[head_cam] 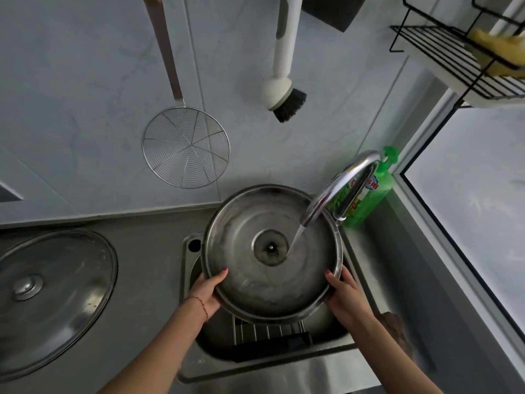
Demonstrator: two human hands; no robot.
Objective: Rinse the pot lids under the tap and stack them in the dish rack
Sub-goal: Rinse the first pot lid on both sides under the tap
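I hold a round steel pot lid over the sink, its underside turned up. My left hand grips its lower left rim and my right hand grips its lower right rim. Water runs from the curved tap onto the lid just right of its centre. A second, larger steel lid with a knob lies on the counter at the left. A wire dish rack sits in the sink under the held lid, mostly hidden by it.
The steel sink has a rim around it. A green dish soap bottle stands behind the tap. On the wall hang a wire skimmer and a white brush. A black wire shelf holds a yellow sponge at top right.
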